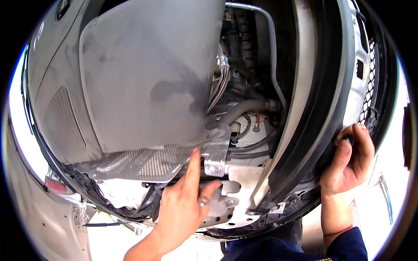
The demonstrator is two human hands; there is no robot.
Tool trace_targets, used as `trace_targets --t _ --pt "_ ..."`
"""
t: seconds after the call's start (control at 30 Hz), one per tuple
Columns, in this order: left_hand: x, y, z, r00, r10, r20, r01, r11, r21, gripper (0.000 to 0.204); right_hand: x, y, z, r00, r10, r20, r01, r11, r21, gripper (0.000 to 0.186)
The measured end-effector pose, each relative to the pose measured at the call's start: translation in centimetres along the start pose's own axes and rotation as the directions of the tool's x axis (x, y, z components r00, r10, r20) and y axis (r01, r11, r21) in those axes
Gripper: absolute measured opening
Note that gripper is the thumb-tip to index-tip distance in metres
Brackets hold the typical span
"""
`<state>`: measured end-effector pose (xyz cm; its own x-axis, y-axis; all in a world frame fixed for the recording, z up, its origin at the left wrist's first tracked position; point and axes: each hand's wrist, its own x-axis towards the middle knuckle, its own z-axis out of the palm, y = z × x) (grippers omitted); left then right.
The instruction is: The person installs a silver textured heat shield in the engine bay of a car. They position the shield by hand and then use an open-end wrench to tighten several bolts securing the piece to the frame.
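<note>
Left grip just below heat shield.

Grey hoses and a wire bundle run deep in the bay; black mesh grille at right edge.

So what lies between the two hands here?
In the head view, a pale bracket plate and a black curved trim strip lie between the left hand and right hand.

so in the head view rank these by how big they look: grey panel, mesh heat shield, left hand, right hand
1. grey panel
2. mesh heat shield
3. left hand and right hand: they look alike in size, so no ranking between them.
</note>
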<state>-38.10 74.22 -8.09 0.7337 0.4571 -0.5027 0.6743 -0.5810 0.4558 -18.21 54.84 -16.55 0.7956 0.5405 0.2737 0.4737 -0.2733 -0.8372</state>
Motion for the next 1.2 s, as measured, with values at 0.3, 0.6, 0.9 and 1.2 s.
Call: trace_targets --t 0.3,0.6,0.9,1.2 --pt "-0.5 -0.8 3.2 0.982 -0.079 -0.169 0.038 0.971 -0.236 0.049 0.7 -0.7 -0.1 0.998 -0.039 -0.043 0.042 0.996 0.073 0.021" --pt "-9.6 0.7 2.2 0.880 -0.182 -0.440 -0.015 0.913 -0.408 0.048 3.8 -13.6 5.9 0.421 -0.328 0.846 0.524 0.849 0.068 0.017" --pt "-18.1 -3.0 6.8 0.906 -0.323 -0.272 -0.109 0.443 -0.890 0.034 2.7 -13.6 9.3 0.312 -0.230 0.922 0.736 0.672 -0.081 0.009" --pt "-8.8 -8.5 -3.4 0.658 0.204 -0.725 -0.195 0.976 0.097 0.047 3.4 -14.1 9.1 0.162 -0.134 0.978 0.822 0.567 -0.059 0.025"
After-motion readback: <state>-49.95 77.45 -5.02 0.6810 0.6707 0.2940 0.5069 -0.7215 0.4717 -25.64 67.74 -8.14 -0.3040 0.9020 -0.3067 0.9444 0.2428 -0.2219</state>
